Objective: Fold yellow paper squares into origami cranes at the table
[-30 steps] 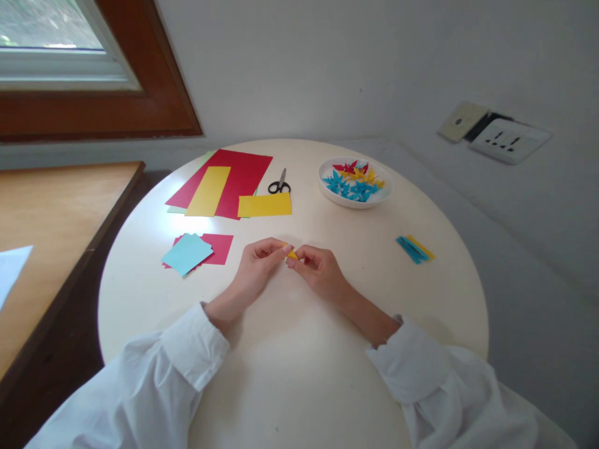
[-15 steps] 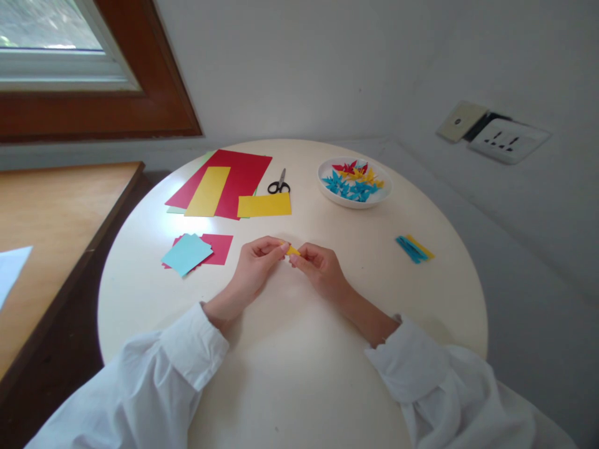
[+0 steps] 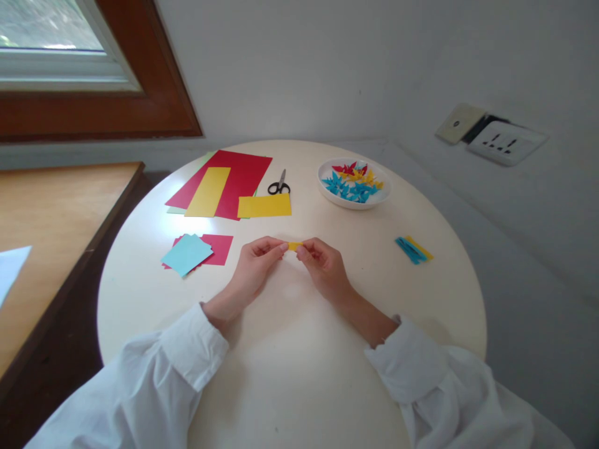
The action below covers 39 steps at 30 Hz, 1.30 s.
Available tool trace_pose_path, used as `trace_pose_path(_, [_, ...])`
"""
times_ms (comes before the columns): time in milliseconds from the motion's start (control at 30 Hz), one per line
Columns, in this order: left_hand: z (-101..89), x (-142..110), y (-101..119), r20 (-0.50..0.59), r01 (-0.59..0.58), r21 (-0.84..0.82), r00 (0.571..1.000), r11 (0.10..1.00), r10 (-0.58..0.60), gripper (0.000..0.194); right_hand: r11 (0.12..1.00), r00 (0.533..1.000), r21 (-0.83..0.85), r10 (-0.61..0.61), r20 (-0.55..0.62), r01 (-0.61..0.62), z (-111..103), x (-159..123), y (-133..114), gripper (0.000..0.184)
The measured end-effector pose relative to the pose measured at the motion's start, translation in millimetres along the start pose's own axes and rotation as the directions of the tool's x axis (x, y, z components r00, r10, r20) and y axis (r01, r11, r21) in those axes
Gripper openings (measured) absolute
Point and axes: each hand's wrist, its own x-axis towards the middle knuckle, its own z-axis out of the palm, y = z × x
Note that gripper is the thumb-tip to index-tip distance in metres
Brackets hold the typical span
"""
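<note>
Between my two hands is a small folded piece of yellow paper (image 3: 294, 246), held level above the middle of the table. My left hand (image 3: 258, 265) pinches its left end between thumb and fingers. At the other end, my right hand (image 3: 322, 267) grips it the same way. The fingertips cover both ends, so only a short yellow strip shows. Beyond my hands lie a yellow paper rectangle (image 3: 264, 205) and black-handled scissors (image 3: 279, 186). To the left, a light blue paper square (image 3: 187, 254) rests on several red pieces.
A white dish (image 3: 349, 204) at the back right holds red, yellow and blue folded paper shapes. Blue and yellow folded strips (image 3: 413, 250) lie at the right. Large red sheets (image 3: 241, 178) with another yellow piece (image 3: 209, 191) are at the back left of the round table (image 3: 290, 374).
The yellow paper has turned from a slant to level, and more of it shows between the fingertips. My right hand has shifted slightly to the right; my left hand has hardly moved.
</note>
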Motion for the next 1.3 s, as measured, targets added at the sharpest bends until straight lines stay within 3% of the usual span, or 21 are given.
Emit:
trace_pose_path(533, [-0.1, -4, -2, 0.001, 0.015, 0.11, 1.0, 0.994, -0.016, 0.017, 0.993, 0.998, -0.095, -0.066, -0.008, 0.065, -1, 1, 0, 0.023])
trace_pose_path(833, [2.7, -6, 2, -0.028, 0.011, 0.096, 1.0, 0.995, -0.009, 0.016, 0.997, 0.998, -0.047, -0.064, -0.02, 0.063, 1, 1, -1, 0.024])
trace_pose_path(1000, [1.9, -4, 3, -0.05, 0.015, 0.077, 0.999, 0.997, -0.011, 0.015, 0.999, 0.999, -0.03, -0.043, -0.03, 0.042, 0, 2, 1, 0.026])
trace_pose_path(1167, [-9.1, 7, 7, -0.204, -0.076, 0.013, 0.976, 0.997, 0.077, 0.012, 0.998, 0.986, 0.061, 0.043, -0.16, -0.034, -9, 10, 9, 0.034])
trace_pose_path(1300, [-12.0, 9, 7, -0.212, -0.066, 0.062, 0.974, 0.996, 0.078, 0.014, 0.982, 0.982, 0.158, 0.125, -0.142, -0.103, -11, 13, 11, 0.037])
